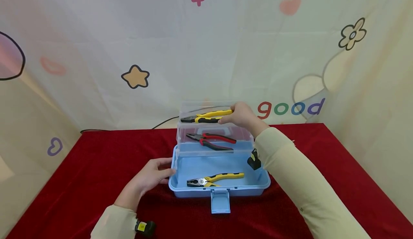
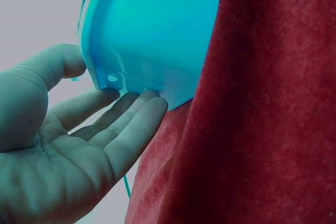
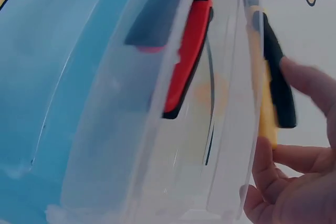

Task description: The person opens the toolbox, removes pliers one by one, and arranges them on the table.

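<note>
A light blue toolbox [image 1: 200,193] stands open, its clear plastic trays [image 1: 180,138] raised in tiers. My left hand [image 1: 154,176] grips the toolbox's left end, thumb at the rim and the other fingers against the outer wall [image 2: 147,35]. With thumb and fingers, my right hand [image 1: 240,116] pinches the handles of yellow-and-black pliers [image 1: 208,117] at the upper tray; in the right wrist view, the thumb touches the black-faced handle [image 3: 278,77]. Pliers with red-and-black handles [image 1: 209,140] lie in the lower tray. Yellow-and-black combination pliers [image 1: 222,177] rest in the toolbox's bottom, one handle partly hidden by the front wall.
The toolbox's latch [image 1: 221,202] hangs down in front. Dark red cloth [image 1: 122,153] covers the table. A pale printed curtain [image 1: 161,34] hangs close behind, and a thin black cable [image 1: 164,122] runs along the table's back edge.
</note>
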Motion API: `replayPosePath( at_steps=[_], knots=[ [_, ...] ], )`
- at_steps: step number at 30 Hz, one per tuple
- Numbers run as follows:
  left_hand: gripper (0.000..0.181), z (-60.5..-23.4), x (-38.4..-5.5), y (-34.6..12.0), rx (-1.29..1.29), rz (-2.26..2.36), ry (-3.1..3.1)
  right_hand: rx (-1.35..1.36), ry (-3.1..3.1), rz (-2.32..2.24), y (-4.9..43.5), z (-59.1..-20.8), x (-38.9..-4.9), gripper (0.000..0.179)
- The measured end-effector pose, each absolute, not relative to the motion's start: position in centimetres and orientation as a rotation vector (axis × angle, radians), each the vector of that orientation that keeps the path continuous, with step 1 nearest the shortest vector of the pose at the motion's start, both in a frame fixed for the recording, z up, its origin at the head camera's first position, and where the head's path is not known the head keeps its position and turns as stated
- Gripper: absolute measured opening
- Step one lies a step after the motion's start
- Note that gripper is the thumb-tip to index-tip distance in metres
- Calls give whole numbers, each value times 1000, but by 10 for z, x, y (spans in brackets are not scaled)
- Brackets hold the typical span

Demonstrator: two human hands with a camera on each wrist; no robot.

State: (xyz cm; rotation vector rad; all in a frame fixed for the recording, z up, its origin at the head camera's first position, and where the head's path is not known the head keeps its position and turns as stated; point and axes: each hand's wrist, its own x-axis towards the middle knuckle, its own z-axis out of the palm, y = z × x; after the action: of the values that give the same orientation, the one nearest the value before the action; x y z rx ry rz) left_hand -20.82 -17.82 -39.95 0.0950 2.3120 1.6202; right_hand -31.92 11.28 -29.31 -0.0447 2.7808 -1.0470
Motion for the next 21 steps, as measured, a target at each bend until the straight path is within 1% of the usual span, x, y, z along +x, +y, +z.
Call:
replayPosePath(
  at_steps=[5,10,16,21],
  knots=[
    [54,-399,-208,-179,107,1619,2307,-111,2814,-962,115,-296,-320,58],
    [53,-400,-208,-180,99,1622,2311,-232,2830,-870,116,-296,-319,48],
    [52,-401,-209,-179,105,1627,2294,-347,2786,-811,117,-298,-321,51],
    [52,-399,-208,-179,113,1627,2301,-448,2763,-757,117,-298,-324,50]
  ],
)
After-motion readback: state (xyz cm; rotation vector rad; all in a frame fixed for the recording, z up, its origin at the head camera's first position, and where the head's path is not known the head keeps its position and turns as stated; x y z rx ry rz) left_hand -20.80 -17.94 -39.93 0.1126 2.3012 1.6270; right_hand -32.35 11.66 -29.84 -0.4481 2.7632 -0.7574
